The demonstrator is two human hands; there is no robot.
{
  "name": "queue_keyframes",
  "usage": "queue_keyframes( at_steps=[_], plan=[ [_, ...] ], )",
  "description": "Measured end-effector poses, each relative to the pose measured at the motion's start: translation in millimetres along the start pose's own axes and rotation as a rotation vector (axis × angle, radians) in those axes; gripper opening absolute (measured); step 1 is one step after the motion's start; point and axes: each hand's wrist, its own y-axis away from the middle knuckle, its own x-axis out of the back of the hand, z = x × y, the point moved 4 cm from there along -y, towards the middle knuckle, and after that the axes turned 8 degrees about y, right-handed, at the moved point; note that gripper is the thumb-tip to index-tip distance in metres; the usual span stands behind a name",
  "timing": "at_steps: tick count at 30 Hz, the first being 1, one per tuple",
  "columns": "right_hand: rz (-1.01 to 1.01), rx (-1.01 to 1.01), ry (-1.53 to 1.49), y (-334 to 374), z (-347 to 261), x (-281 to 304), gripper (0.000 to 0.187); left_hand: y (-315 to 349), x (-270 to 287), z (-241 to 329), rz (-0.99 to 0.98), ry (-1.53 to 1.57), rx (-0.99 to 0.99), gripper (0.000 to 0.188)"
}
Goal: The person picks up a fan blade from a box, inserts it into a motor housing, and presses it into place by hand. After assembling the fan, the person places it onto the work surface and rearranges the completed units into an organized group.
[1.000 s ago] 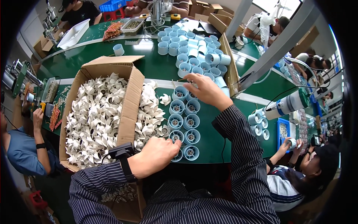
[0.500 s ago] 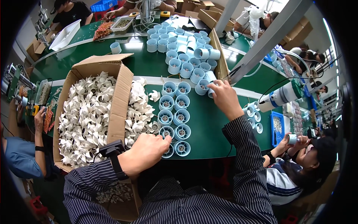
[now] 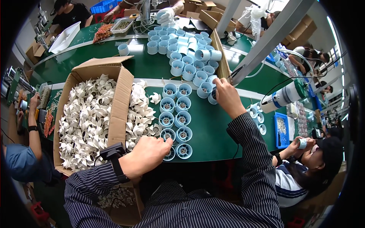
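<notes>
Two columns of light blue plastic cups (image 3: pixel 183 119) with spoked hubs inside stand on the green table in front of me. My left hand (image 3: pixel 146 155) is closed at the near end of the left column, its fingertips beside the nearest cups; what they hold, if anything, is hidden. Farther right, my right hand (image 3: pixel 229 98) pinches the rim of a light blue cup (image 3: pixel 211 98), which is tipped toward it at the near edge of the large cup pile (image 3: pixel 189 72). White finned plastic rotors (image 3: pixel 141 117) lie heaped left of the columns.
An open cardboard box (image 3: pixel 121 114) full of white rotors stands at left. Behind the cup pile's right side runs a wooden board (image 3: pixel 220 51). A grey metal post (image 3: pixel 272 41) slants up at right. Co-workers sit on both sides, one handling a cup (image 3: pixel 302 143).
My right hand has come slightly nearer and closed on a cup, which now tilts away from the pile. My left hand has barely moved.
</notes>
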Motion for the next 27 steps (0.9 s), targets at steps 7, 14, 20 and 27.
queue_keyframes(
  at_steps=[7, 14, 20, 27],
  plan=[
    [-0.108, -0.021, 0.032, 2, 0, -6, 0.041, 0, 0, 1, 0.006, 0.008, 0.0, 0.011],
    [-0.033, -0.02, -0.048, 6, -9, 4, 0.054, 0, 2, 1, 0.008, 0.015, 0.003, 0.012],
    [-0.026, 0.009, -0.012, 6, -3, -6, 0.056, -1, 1, 1, -0.008, 0.027, 0.008, 0.013],
    [-0.001, -0.012, -0.026, 15, 0, 3, 0.049, -1, 0, 1, -0.011, 0.023, 0.019, 0.014]
  ],
)
